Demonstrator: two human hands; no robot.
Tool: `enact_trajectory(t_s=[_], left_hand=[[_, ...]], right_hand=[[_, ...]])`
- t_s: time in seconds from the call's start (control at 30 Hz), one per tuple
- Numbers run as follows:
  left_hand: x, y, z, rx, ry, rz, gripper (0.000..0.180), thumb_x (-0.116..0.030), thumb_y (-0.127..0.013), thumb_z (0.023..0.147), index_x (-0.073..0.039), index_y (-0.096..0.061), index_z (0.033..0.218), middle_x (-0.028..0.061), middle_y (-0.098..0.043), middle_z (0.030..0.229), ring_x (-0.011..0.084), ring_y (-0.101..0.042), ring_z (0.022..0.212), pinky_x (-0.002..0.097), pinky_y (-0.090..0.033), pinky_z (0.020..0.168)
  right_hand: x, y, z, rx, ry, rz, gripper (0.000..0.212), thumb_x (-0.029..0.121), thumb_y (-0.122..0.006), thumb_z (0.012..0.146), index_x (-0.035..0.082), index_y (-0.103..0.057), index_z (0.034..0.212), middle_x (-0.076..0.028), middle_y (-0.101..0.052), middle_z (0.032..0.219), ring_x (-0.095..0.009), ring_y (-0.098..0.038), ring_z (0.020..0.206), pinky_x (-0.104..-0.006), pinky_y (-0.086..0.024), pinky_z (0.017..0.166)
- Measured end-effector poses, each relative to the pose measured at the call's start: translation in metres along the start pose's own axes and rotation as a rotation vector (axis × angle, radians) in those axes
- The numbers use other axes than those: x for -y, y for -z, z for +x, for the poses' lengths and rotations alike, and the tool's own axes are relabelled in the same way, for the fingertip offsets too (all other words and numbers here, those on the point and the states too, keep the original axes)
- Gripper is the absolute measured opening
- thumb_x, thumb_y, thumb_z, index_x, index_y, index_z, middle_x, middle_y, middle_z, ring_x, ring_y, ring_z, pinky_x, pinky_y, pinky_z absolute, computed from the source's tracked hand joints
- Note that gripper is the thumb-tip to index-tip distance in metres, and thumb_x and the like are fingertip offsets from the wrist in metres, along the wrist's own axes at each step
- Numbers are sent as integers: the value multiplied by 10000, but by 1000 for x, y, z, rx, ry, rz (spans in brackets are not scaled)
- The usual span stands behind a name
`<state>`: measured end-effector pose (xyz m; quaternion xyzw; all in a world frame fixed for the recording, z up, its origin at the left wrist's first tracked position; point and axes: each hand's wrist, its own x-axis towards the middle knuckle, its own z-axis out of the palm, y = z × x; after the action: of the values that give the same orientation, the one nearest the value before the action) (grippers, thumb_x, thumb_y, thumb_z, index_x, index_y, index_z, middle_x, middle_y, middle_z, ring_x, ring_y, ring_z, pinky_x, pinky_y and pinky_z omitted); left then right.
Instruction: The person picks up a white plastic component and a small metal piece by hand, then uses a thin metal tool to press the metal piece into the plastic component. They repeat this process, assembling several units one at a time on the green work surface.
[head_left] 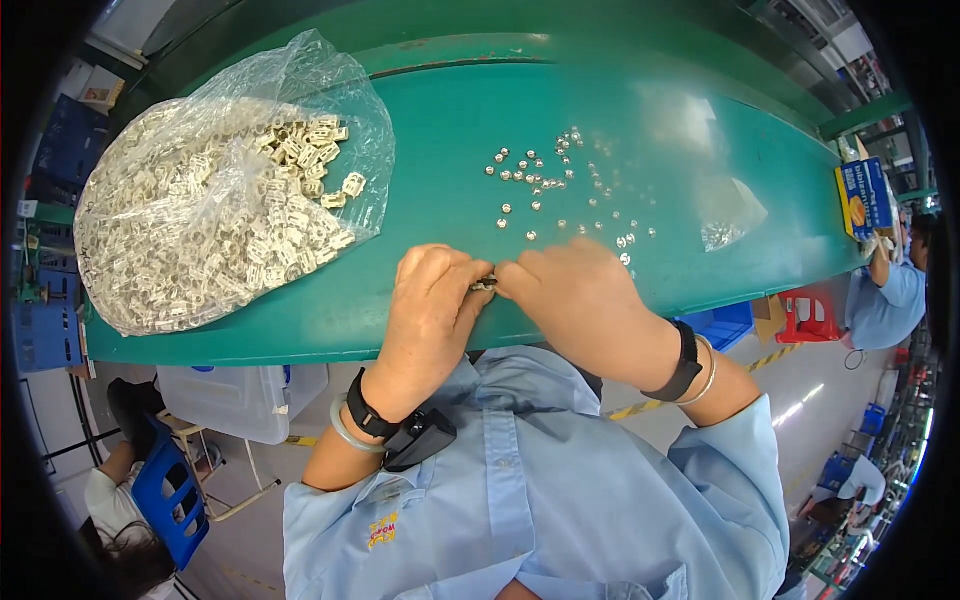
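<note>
Small dark-and-pale part (484, 284), left hand (428, 305) and right hand (580, 290) pinched closed on it, green counter (440, 150), blue chair (158, 512) lower left.

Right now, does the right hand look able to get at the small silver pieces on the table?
Probably yes: the silver pieces lie just beyond the right hand, nothing visible between, though it is busy at a small part the left hand holds.

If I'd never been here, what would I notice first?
Probably the huge clear bag of cream-coloured pieces on the green table's left. Next, shiny little bits scattered across its middle and right. Then the left hand and right hand, together holding a small part near the front edge.
</note>
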<state>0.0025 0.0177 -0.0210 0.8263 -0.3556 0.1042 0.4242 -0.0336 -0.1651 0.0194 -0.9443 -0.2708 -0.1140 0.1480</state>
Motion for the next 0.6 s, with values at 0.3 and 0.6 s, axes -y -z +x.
enact_trajectory(t_s=[0.3,0.6], left_hand=[[2,2,2,-7,-19,-42,313,47,-729,649,-23,-628,937,78,-574,880,285,-554,862,377,-457,766],[3,3,2,-5,-18,-69,309,49,-714,666,-30,-617,949,87,-594,900,292,-567,879,396,-448,804]], right_hand=[[8,9,18,191,90,-135,123,97,-598,703,75,-530,803,-26,-491,666,-193,-545,610,-338,-397,560],[5,4,13,97,51,-51,106,102,-594,729,87,-533,814,-33,-510,663,-213,-569,627,-354,-414,571]])
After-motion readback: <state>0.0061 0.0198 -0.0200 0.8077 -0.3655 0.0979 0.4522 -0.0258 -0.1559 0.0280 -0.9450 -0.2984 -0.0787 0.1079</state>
